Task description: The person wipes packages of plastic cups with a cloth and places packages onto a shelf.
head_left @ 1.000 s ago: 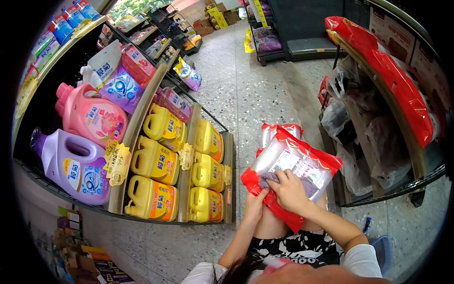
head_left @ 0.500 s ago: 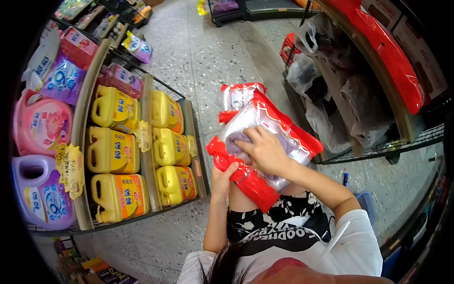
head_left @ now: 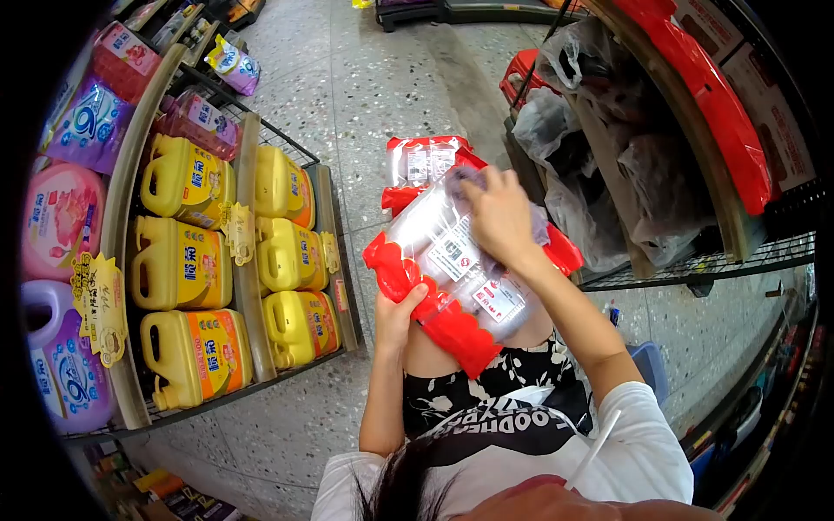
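Step, judged: wiping red-bordered rectangular clear-plastic pack [head_left: 443,252] with purple cloth [head_left: 539,223] | Next move, judged: calls for steadying it | Pack: over lap [head_left: 521,369], tilted, glossy, white-labelled | Left hand [head_left: 396,316]: closed on red edge, underside fingers hidden | Right hand [head_left: 501,213]: fingers curled, gripping cloth, blurred

Purple cloth [head_left: 539,223] partly hidden, perhaps, behind the blurred right hand [head_left: 501,217]
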Demonstrator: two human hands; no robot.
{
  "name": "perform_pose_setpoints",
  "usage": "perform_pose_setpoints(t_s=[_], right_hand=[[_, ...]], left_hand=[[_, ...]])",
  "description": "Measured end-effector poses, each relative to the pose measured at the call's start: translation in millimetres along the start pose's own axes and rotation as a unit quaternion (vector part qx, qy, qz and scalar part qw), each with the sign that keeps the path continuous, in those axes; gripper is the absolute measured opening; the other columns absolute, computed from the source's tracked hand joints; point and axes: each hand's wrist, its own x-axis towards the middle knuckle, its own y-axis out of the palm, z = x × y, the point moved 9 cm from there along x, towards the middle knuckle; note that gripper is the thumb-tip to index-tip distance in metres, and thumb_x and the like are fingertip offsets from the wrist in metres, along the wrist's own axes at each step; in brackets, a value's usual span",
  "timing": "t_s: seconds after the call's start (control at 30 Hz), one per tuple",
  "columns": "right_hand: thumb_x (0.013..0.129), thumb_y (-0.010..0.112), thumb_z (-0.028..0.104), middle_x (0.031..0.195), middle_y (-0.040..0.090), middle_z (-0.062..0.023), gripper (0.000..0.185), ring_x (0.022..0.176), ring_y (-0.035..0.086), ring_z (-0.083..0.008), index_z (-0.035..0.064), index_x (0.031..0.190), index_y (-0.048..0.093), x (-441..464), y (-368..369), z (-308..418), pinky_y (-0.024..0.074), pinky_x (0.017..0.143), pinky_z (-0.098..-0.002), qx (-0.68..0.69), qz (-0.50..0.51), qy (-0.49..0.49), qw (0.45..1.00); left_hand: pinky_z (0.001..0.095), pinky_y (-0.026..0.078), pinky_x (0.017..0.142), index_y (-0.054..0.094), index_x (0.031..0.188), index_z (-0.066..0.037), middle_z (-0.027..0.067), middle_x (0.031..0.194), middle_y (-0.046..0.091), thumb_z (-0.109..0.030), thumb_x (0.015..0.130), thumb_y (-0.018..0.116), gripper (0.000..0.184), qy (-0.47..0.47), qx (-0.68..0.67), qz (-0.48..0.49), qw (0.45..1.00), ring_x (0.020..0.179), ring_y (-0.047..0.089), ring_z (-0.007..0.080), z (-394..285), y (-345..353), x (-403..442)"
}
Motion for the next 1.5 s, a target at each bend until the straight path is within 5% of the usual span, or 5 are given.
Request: perform_pose_setpoints(t_s=[0.27,0.37,0.83,1.17,1.5], right_hand=[[0.073,0.061,0.018,0.104,0.054,-0.0093,0.033,0.097,0.052,-0.0271,0.008,0.104,0.07,-42.8,8.5,114.2,0.0471,0.079,-0.0366,0.123,0.097,-0.191,0.969],[0.075,0.059,0.018,0.103,0.054,-0.0087,0.034,0.098,0.053,-0.0262,0.0084,0.106,0.07,-40.2,11.0,114.1,0.0464,0.079,-0.0351,0.129,0.098,-0.191,0.968],[0.081,0.051,0.01,0.105,0.06,-0.0164,0.036,0.102,0.055,-0.0342,0.0097,0.111,0.07,36.1,34.5,-60.1,0.0468,0.088,-0.0436,0.083,0.08,0.132,0.984],[0.078,0.05,0.006,0.101,0.062,-0.0197,0.036,0.1,0.058,-0.0358,0.0052,0.108,0.071,-55.9,32.3,-107.1,0.0454,0.089,-0.0398,0.268,0.2,0.078,0.939],[0.077,0.056,0.007,0.099,0.062,-0.0187,0.031,0.098,0.059,-0.0355,0.0072,0.103,0.072,-172.5,18.5,-149.7,0.0468,0.086,-0.0406,0.277,0.291,0.104,0.91]], left_hand=[[0.0309,0.046,0.094,0.052,0.125,0.0,0.0059,0.117,0.061,-0.004,0.085,0.07,0.045,0.0,-0.014,0.011,1.0,0.106,0.059,0.0161,13.7,-3.8,3.1],[0.0312,0.046,0.094,0.052,0.126,0.0,0.0054,0.117,0.061,-0.006,0.086,0.07,0.045,-0.005,0.002,0.015,1.0,0.107,0.058,0.0165,15.0,-6.5,0.8],[0.0289,0.045,0.09,0.055,0.119,-0.001,0.0013,0.106,0.059,-0.017,0.087,0.072,0.039,-0.004,0.026,0.048,0.999,0.096,0.058,0.0124,16.8,-2.5,2.3],[0.0321,0.048,0.09,0.05,0.127,-0.001,0.0039,0.115,0.058,-0.007,0.088,0.069,0.044,0.003,0.017,0.034,0.999,0.102,0.058,0.0161,22.7,-11.6,-0.6],[0.032,0.047,0.093,0.048,0.13,0.001,0.0067,0.118,0.058,-0.002,0.086,0.069,0.049,-0.012,-0.014,0.017,1.0,0.105,0.058,0.017,20.4,-9.7,-2.9]])
